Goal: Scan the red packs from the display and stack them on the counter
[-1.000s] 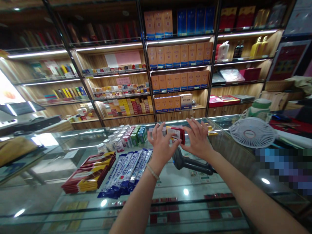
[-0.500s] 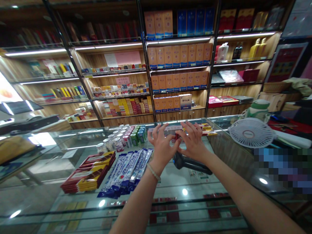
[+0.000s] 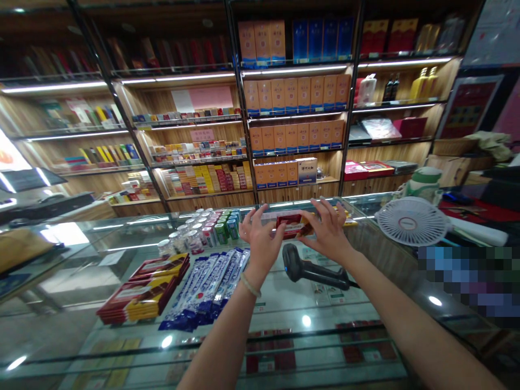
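Between my hands, raised above the glass counter (image 3: 280,311), is a red and yellow chocolate bar pack (image 3: 289,225), its broad side towards me. My left hand (image 3: 262,238) pinches its left end between thumb and fingers. The other end is gripped by my right hand (image 3: 328,238), whose fingers partly cover the yellow part. Below the pack, a black barcode scanner (image 3: 319,273) lies on the glass, touched by neither hand. To the left are stacked red and yellow chocolate bar packs (image 3: 144,292) and a row of blue and white stick packs (image 3: 207,287).
Several small jars and green and blue tubs (image 3: 221,230) stand at the counter's back. A white fan (image 3: 412,222) and a green-lidded jug (image 3: 424,181) are at the right. Behind the counter rise lit shelves (image 3: 298,114) of boxes.
The chocolate bar pack, seen nearly edge-on before, now shows its wide face. My hands have moved farther apart, and more of the scanner is visible beneath them.
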`<state>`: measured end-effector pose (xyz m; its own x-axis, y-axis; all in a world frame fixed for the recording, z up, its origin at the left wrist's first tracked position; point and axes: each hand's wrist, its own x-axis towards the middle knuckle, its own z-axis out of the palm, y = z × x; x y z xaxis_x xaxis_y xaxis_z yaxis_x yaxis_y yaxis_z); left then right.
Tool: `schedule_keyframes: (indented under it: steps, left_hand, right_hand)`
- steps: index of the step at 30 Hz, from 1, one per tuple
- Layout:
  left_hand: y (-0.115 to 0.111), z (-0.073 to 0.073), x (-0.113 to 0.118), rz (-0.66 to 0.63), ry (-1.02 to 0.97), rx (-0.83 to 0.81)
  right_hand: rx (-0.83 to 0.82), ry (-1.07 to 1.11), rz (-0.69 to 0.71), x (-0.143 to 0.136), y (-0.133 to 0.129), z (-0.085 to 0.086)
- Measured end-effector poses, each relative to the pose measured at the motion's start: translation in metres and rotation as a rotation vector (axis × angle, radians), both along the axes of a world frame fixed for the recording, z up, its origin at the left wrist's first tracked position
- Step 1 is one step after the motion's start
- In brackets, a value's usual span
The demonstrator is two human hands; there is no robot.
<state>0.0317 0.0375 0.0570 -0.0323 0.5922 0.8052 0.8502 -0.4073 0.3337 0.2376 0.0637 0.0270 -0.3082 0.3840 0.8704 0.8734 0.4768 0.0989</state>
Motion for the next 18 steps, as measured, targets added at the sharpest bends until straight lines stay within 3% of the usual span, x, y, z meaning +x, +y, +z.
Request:
schedule_keyframes:
  steps: [5, 14, 18]
  left_hand:
    - [0.008, -0.002, -0.006, 0.011, -0.032, -0.016]
    - [0.022, -0.014, -0.012, 0.015, -0.065, -0.084]
    - [0.02, -0.012, -0.014, 0.071, -0.014, -0.079]
  right_hand:
    - [0.006, 0.014, -0.031, 0.017, 0.008, -0.002]
    - [0.003, -0.007, -0.026, 0.015, 0.006, 0.0]
    - [0.0, -0.012, -0.038, 0.017, 0.008, -0.001]
